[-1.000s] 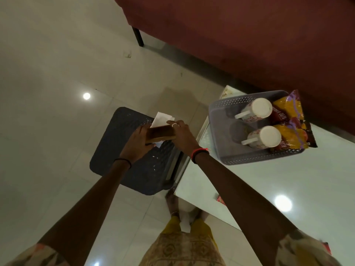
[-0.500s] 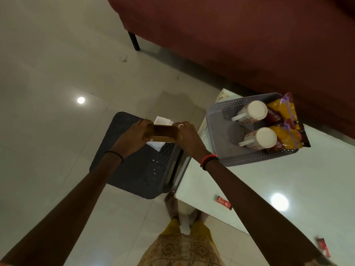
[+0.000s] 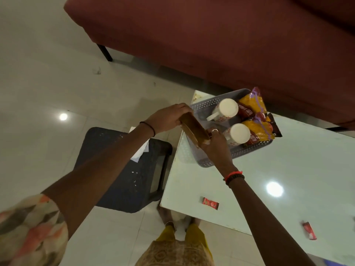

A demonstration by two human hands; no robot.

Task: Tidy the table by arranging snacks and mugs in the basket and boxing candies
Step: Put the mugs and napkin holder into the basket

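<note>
Held in both grips – left hand [image 3: 169, 117] on the far end, right hand [image 3: 215, 145] on the near end of the small brown box [image 3: 194, 129]. Tilted, long way running far-to-near, above the worktop [image 3: 288, 179] edge. Loose red candies [image 3: 210, 203] lying nearer, on the right-hand side.

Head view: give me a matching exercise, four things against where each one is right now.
Things:
1. brown box
2. mugs
3. red candies
4. white paper

Places:
A. on the dark stool
B. loose on the table
C. held between the left hand and right hand
D. in the basket

Pairs: 1-C, 2-D, 3-B, 4-A
</note>
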